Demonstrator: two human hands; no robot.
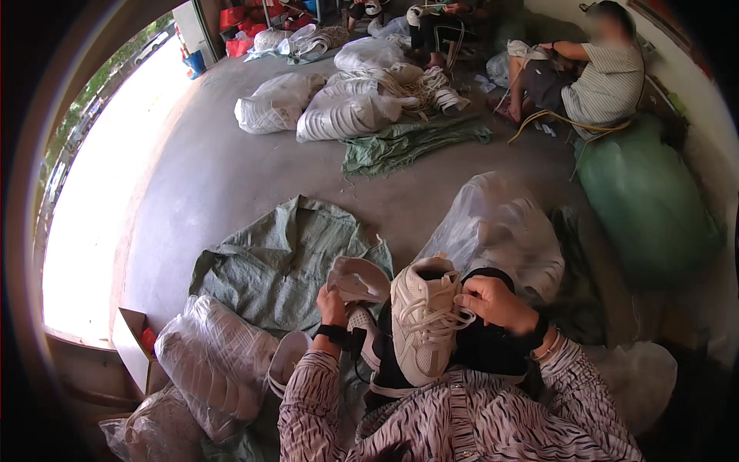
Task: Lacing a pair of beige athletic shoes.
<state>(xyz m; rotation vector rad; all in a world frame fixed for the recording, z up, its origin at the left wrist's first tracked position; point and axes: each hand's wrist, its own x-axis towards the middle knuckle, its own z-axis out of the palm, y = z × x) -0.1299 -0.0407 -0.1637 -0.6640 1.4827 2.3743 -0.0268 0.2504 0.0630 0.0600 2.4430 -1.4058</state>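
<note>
A cream high-top sneaker [422,323] rests on my lap, toe toward me, its white laces [439,316] tied across the front. The fingers of my right hand [499,302] pinch at the laces on the sneaker's right side. Off to the left, my left hand [332,309] grips a pale, curved shoe piece [359,279] by its near edge; its exact kind is unclear. Below that hand, a light shoe [365,333] shows partly, the rest hidden behind my wrist and the sneaker. A similar pale shoe piece [289,357] lies beside my left forearm.
Clear plastic bags of shoe parts stand at left [212,362] and beyond my knees [500,231]. A green woven sack [285,262] covers the floor ahead. Farther off are more bags [346,112], a stuffed green sack [643,200] and a seated person [604,81].
</note>
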